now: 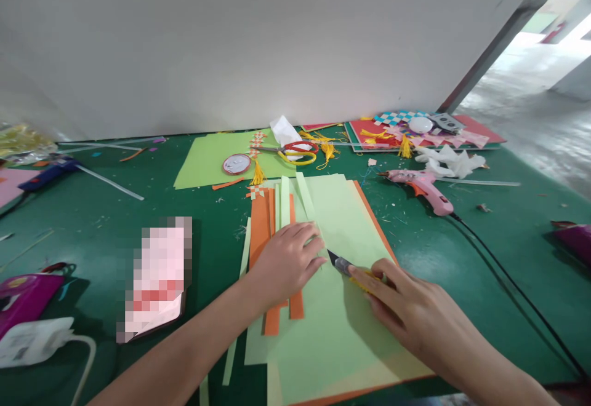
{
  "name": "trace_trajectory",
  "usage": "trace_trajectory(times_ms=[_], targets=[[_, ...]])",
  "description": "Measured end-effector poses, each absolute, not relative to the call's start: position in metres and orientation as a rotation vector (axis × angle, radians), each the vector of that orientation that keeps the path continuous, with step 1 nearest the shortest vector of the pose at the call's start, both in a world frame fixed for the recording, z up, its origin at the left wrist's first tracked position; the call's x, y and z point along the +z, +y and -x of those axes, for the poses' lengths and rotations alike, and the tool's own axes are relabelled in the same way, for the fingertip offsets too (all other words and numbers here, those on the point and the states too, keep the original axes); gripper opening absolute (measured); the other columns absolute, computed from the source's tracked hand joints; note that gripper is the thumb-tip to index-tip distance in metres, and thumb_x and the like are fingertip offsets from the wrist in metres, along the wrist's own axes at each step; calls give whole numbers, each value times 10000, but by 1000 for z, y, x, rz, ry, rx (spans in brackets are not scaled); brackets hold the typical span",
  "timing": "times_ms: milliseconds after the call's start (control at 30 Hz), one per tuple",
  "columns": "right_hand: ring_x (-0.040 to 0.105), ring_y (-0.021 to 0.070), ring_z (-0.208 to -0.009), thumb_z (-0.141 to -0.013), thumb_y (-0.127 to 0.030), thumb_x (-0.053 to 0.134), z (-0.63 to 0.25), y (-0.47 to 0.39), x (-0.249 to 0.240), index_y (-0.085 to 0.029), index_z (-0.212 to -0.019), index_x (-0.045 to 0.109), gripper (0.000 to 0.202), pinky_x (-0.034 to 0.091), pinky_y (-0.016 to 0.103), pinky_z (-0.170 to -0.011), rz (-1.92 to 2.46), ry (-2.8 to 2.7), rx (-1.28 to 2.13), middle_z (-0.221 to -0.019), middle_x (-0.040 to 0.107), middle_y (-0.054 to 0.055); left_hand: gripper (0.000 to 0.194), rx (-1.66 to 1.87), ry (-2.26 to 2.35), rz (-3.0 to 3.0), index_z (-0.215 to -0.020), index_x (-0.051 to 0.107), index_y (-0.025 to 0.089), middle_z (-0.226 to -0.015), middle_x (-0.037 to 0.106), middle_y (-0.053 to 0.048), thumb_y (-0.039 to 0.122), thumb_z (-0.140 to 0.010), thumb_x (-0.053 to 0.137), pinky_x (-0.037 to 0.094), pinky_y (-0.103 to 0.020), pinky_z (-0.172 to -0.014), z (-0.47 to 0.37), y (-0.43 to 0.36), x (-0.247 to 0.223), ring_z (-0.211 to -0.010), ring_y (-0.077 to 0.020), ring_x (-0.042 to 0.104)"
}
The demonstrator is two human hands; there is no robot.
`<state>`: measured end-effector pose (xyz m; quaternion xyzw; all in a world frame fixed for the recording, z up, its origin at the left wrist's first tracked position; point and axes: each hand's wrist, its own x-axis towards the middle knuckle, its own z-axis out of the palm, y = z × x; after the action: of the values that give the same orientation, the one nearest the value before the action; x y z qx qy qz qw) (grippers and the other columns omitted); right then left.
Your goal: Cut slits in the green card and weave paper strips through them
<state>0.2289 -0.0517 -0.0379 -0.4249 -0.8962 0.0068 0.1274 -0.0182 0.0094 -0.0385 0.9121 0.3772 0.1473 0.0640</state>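
My right hand [401, 298] is closed round a yellow utility knife [342, 264], its dark blade angled up and left over a pale green paper sheet [351, 227]. My left hand [293, 258] presses down on the paper and strips just left of the blade, its fingers bent and close together; what lies under the fingertips is hidden. Light green strips [285, 203] and orange strips [262, 224] lie lengthwise around my left hand. Orange paper [376, 221] shows beneath the green sheet along its right edge.
A pink glue gun [427, 191] with a black cord lies at right. Scissors [295, 152], a yellow tassel [258, 173] and a round tin [236, 163] are at the back. A pixelated phone [159, 277] and magenta device [30, 295] are at left. A wall stands behind.
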Motion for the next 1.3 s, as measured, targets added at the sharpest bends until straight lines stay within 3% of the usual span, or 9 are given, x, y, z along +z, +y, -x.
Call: trace_trajectory(times_ms=[667,1033,1167,1300], targets=[[528,107,-534,-935,-166,428,-214,-25,-32,-208,-1297,578,394,360,233,-444,1299,-2607,-51,-864,578,30,223,474,1138,-2748,-1118,599,145,-1181,635,-114,290,-970,516,480,-456,-1012,17,10,-38,-1219,-286,549],[561,122,-549,-923,-144,440,-219,-45,-32,-168,-1302,556,398,420,251,-457,1275,-2601,-32,-859,573,36,274,406,1011,-2931,-1116,588,124,-1056,666,-111,336,-999,460,479,-465,-1000,10,1,-28,-1076,-276,614],[620,160,-619,-925,-155,443,-221,-57,-32,-167,-1323,527,407,470,274,-464,1286,-2619,22,-864,568,38,260,368,955,-2986,-1077,595,117,-992,678,-108,338,-984,495,525,-441,-914,6,-4,-25,-999,-275,639],[649,182,-675,-921,-138,434,-222,-63,-33,-152,-1328,514,415,498,286,-474,1288,-2607,56,-867,568,45,422,366,1075,-2893,-1108,583,131,-1098,674,-137,513,-950,497,546,-418,-867,7,0,-27,-1039,-282,642]])
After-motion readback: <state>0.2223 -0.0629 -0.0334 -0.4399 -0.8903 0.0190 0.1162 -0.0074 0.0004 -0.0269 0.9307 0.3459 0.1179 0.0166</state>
